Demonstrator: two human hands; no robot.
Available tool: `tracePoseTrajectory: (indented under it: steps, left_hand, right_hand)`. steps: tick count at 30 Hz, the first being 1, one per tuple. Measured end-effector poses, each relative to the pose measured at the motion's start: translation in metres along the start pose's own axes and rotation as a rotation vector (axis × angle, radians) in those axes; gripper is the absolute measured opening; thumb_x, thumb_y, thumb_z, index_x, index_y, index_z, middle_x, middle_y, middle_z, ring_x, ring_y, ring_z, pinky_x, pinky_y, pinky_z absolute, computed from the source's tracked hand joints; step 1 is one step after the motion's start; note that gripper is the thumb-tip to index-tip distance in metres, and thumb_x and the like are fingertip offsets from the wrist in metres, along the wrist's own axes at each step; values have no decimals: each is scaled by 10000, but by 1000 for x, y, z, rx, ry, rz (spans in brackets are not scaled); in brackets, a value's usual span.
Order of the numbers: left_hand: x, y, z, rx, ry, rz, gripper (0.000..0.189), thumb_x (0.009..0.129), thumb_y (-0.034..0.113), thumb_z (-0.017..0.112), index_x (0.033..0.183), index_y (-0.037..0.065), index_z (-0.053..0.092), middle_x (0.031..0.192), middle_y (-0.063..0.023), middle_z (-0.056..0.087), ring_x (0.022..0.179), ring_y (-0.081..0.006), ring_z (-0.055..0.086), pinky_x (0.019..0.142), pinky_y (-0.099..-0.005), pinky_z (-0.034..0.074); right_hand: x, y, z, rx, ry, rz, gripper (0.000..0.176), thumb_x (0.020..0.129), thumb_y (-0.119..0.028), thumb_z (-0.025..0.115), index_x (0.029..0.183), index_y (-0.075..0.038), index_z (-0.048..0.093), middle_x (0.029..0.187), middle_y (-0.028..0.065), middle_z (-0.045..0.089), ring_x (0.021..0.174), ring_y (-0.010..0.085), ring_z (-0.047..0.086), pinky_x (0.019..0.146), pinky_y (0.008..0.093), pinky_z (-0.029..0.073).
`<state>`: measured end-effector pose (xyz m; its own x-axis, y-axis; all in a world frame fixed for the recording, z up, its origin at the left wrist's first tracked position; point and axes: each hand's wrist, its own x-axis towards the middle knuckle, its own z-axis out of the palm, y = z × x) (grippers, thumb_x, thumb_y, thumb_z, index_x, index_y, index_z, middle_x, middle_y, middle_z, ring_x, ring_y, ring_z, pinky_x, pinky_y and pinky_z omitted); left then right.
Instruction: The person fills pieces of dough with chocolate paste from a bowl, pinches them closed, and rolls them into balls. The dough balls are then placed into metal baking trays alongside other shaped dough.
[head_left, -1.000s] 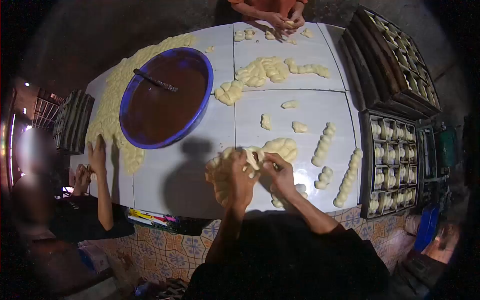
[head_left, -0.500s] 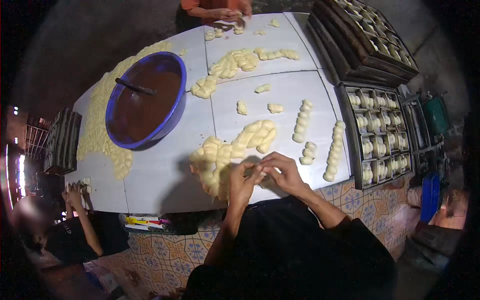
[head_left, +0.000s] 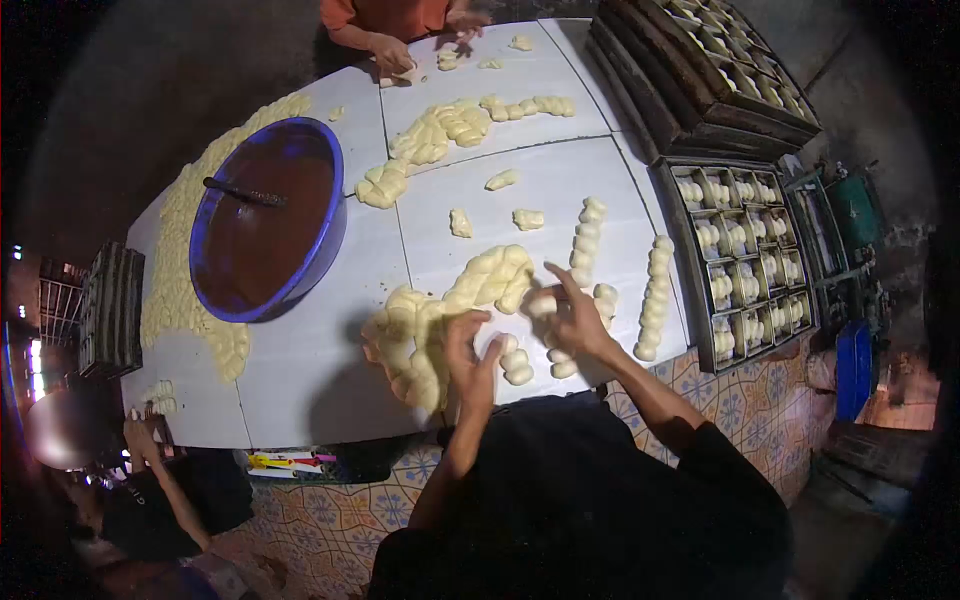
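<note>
My left hand (head_left: pixel 472 360) is at the near edge of the white table (head_left: pixel 330 370), its fingers apart beside a short row of dough balls (head_left: pixel 516 360). To its right, my right hand (head_left: pixel 578 322) is spread over another dough row (head_left: pixel 561 358), with its fingertips near a dough ball (head_left: pixel 543 304). Behind and left of my hands lies a twisted dough mass (head_left: pixel 488 277). Two long dough rows (head_left: pixel 655 300) stand to the right, and small loose pieces (head_left: pixel 527 219) lie farther back.
A blue basin (head_left: pixel 334 235) of brown filling holds a dark-handled tool. Divided trays of dough (head_left: pixel 745 265) and stacked trays (head_left: pixel 700 80) are at right. One person's hands (head_left: pixel 393 58) work at the far edge, another person's hand (head_left: pixel 141 440) at left.
My hands have moved apart, the right one rightward. Short dough rows now show between and beside them. The view has shifted slightly, and the far person's hands have spread apart.
</note>
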<state>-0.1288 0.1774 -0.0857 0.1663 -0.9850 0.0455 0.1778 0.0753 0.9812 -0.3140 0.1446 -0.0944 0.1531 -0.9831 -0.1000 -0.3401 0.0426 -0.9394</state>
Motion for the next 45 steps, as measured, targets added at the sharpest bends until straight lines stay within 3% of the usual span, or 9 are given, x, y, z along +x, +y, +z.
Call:
tracePoseTrajectory:
  steps: [5,13,24,28,32,37,40,42,45]
  left_hand:
    - [16,6,-36,43,292,-145,161,794,5,606,948,-15,562,927,-88,583,919,-183,564,866,-293,433]
    - [15,-9,-24,-78,27,-258,147,807,-63,555,949,-27,574,885,-95,604,827,-177,598,808,-291,484]
    - [4,-5,-24,15,109,-112,246,886,87,627,1097,-39,627,1054,-74,643,881,-90,573,741,-225,463]
    - [0,10,-18,162,57,-246,213,887,101,612,1058,-26,615,1085,-75,624,930,-97,557,784,-244,456]
    - [3,12,-23,-966,-3,-541,212,871,215,649,1014,59,642,1011,-47,638,975,-161,597,817,-301,493]
    - [32,50,-29,-1175,-304,-433,1038,703,730,590,1344,-48,339,1314,-176,445,1091,-236,510,940,-382,440]
    - [112,65,-74,-1407,-543,-234,1125,711,807,472,1363,-92,292,1355,-230,393,1160,-302,473,988,-430,384]
    - [178,88,-124,-382,-294,-7,999,798,772,378,1285,-98,437,1250,-232,520,1143,-300,512,1008,-429,366]
    - [282,63,-192,830,426,-176,804,920,662,230,978,-15,660,695,-66,616,652,-132,602,580,-286,448]
  right_hand:
    - [19,16,-3,-207,-3,-109,718,722,29,597,1389,-71,349,1236,167,505,1164,293,509,948,372,453]
    - [149,60,15,-626,287,-225,311,797,-118,581,1085,1,591,892,237,535,913,383,505,761,476,427]
    - [14,-69,57,178,-32,-192,172,864,-66,615,1015,10,646,940,69,550,859,140,560,775,264,467]
    - [24,-45,70,360,-37,-292,377,935,-333,538,1078,3,629,1083,123,511,1027,181,514,813,289,445]
    - [18,-43,79,157,-231,-468,625,873,-535,550,1219,-15,549,1378,123,359,1210,231,395,1021,366,309]
    - [21,-62,62,773,-499,59,1157,717,-593,689,1490,-162,-56,1527,128,139,1374,281,219,1128,410,167]
    - [40,-33,74,499,-594,-173,1151,755,-636,631,1466,-185,-154,1532,179,21,1360,329,244,1054,452,328]
    - [41,-31,79,608,-560,-189,1125,772,-619,624,1467,-196,-153,1529,186,25,1336,333,275,1027,445,364]
    - [46,-18,85,745,-491,-176,1078,795,-564,638,1475,-207,-118,1518,174,93,1229,302,386,990,426,413]
